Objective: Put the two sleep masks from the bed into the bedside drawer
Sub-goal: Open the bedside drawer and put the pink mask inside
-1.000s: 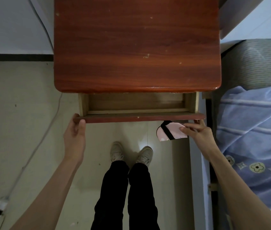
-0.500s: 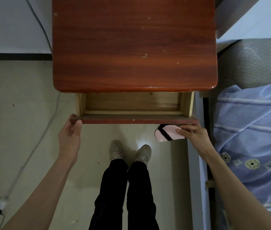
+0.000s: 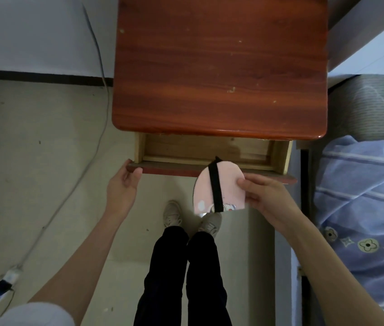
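Note:
The bedside drawer (image 3: 209,165) of the red-brown nightstand (image 3: 219,74) is pulled part way out, its pale wooden inside showing. My left hand (image 3: 123,187) grips the left end of the drawer front. My right hand (image 3: 264,196) holds a folded pink sleep mask (image 3: 227,189) with a black strap, in front of the drawer's front edge and slightly above it. A second sleep mask is not visible anywhere.
The bed with a blue striped, flower-printed cover (image 3: 365,208) lies at the right. A white cable (image 3: 68,184) runs across the pale floor at the left to a plug adapter (image 3: 5,285). My legs and shoes (image 3: 191,220) stand below the drawer.
My right hand has left the drawer's right end and lifted the pink mask up and leftward to the drawer's front edge. The drawer is pulled slightly farther out.

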Demonstrator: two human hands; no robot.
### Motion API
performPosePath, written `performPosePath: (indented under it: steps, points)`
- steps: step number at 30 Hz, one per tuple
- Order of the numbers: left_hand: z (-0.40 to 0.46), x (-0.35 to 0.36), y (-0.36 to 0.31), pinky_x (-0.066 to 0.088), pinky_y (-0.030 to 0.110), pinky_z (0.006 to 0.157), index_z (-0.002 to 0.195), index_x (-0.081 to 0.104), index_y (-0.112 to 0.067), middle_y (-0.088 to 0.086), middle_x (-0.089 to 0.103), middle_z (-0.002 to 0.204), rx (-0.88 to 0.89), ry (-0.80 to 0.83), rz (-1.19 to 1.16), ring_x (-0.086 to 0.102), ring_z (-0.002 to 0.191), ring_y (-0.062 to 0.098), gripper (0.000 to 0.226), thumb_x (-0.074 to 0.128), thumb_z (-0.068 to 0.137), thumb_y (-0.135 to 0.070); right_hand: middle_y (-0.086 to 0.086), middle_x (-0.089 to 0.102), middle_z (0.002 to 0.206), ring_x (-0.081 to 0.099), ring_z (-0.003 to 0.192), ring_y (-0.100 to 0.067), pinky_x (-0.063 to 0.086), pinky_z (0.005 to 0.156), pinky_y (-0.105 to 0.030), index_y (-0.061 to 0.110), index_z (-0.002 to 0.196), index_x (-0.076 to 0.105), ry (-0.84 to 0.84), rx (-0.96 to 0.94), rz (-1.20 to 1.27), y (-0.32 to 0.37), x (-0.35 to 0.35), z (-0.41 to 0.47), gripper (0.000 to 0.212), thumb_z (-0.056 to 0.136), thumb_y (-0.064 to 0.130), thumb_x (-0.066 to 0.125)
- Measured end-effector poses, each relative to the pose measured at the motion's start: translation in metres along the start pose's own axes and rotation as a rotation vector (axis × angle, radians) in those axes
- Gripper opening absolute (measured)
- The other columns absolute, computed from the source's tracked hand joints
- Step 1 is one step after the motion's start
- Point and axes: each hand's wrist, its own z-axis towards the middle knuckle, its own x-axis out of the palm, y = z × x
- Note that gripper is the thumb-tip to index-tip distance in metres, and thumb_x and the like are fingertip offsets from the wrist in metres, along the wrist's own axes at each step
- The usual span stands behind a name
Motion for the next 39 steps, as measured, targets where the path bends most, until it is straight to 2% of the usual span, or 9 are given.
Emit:
performPosePath:
  steps: [4, 11, 13, 15, 21, 24, 32, 35, 39]
  points:
    - [0.005, -0.004, 0.006, 0.036, 0.015, 0.086, 0.132, 0.043, -0.012, 0.012, 0.063, 0.118, 0.033, 0.004, 0.125, 0.055, 0.105, 0.013, 0.047, 0.052, 0.089, -0.031, -0.005, 0.07, 0.091, 0.069, 0.081, -0.017, 0.058, 0.066, -0.022, 0.016, 0.089, 0.065, -0.02, -0.027, 0.014, 0.021, 0.05, 0.031, 0.009, 0.085, 0.01, 0.06]
    - [0.005, -0.003, 0.014, 0.035, -0.004, 0.08, 0.134, 0.04, -0.015, -0.004, 0.057, 0.109, 0.019, 0.021, 0.0, 0.054, 0.108, 0.009, 0.048, 0.051, 0.09, -0.03, -0.012, 0.068, 0.107, 0.063, 0.099, -0.03, 0.051, 0.093, -0.045, 0.008, 0.108, 0.064, -0.314, -0.051, -0.138, 0.016, 0.104, 0.082, 0.025, 0.085, 0.016, 0.058]
    - [0.006, -0.004, 0.016, 0.04, 0.007, 0.086, 0.134, 0.041, -0.015, -0.003, 0.058, 0.105, 0.009, 0.015, -0.046, 0.055, 0.105, 0.009, 0.047, 0.053, 0.09, -0.028, -0.01, 0.068, 0.105, 0.061, 0.101, -0.029, 0.049, 0.093, -0.04, 0.009, 0.108, 0.066, -0.368, -0.1, -0.201, 0.017, 0.114, 0.091, 0.026, 0.084, 0.016, 0.058]
    - [0.008, -0.004, 0.018, 0.042, 0.016, 0.082, 0.133, 0.043, -0.015, -0.004, 0.056, 0.092, 0.001, 0.013, -0.062, 0.054, 0.093, 0.008, 0.047, 0.053, 0.089, -0.027, -0.008, 0.069, 0.101, 0.061, 0.1, -0.029, 0.049, 0.089, -0.036, 0.012, 0.105, 0.068, -0.402, -0.128, -0.247, 0.021, 0.125, 0.098, 0.024, 0.083, 0.014, 0.059]
    - [0.011, -0.002, 0.022, 0.036, -0.005, 0.074, 0.133, 0.042, -0.012, -0.026, 0.056, 0.09, -0.031, 0.019, -0.107, 0.053, 0.082, -0.024, 0.049, 0.055, 0.088, -0.025, -0.021, 0.067, 0.102, 0.062, 0.092, -0.032, 0.05, 0.092, -0.046, 0.006, 0.076, 0.061, -0.41, -0.003, -0.35, 0.024, 0.148, 0.131, 0.014, 0.084, 0.015, 0.055]
    - [0.011, -0.003, 0.02, 0.036, -0.005, 0.077, 0.133, 0.041, -0.011, -0.015, 0.058, 0.106, -0.055, 0.034, -0.129, 0.054, 0.094, -0.013, 0.049, 0.055, 0.088, -0.024, -0.023, 0.067, 0.095, 0.062, 0.089, -0.033, 0.051, 0.088, -0.043, 0.01, 0.062, 0.051, -0.471, -0.031, -0.461, 0.024, 0.149, 0.137, 0.026, 0.087, 0.016, 0.049]
    - [0.013, -0.015, 0.003, 0.031, 0.013, 0.094, 0.136, 0.035, -0.01, 0.01, 0.05, 0.137, -0.092, 0.185, 0.076, 0.045, 0.127, 0.017, 0.047, 0.046, 0.093, -0.025, -0.018, 0.066, 0.11, 0.06, 0.096, -0.036, 0.039, 0.073, -0.029, 0.011, 0.111, 0.059, -0.244, -0.137, -0.84, 0.015, 0.132, 0.109, 0.028, 0.092, 0.02, 0.04]
    - [0.002, -0.026, -0.008, 0.031, 0.018, 0.09, 0.133, 0.04, -0.016, 0.01, 0.05, 0.136, -0.048, 0.265, 0.272, 0.046, 0.125, 0.022, 0.041, 0.043, 0.093, -0.026, -0.019, 0.064, 0.115, 0.06, 0.102, -0.037, 0.049, 0.086, -0.04, 0.01, 0.121, 0.054, -0.188, -0.159, -0.887, 0.012, 0.121, 0.069, 0.034, 0.093, 0.024, 0.043]
    - [-0.032, -0.05, -0.046, 0.029, 0.028, 0.104, 0.139, 0.027, -0.008, 0.015, 0.038, 0.145, 0.07, 0.341, 0.531, 0.038, 0.131, 0.028, 0.053, 0.044, 0.092, -0.025, -0.013, 0.051, 0.137, 0.046, 0.125, -0.031, 0.036, 0.108, -0.043, 0.011, 0.134, 0.042, -0.168, -0.282, -0.895, 0.01, 0.1, -0.016, 0.044, 0.093, 0.028, 0.045]
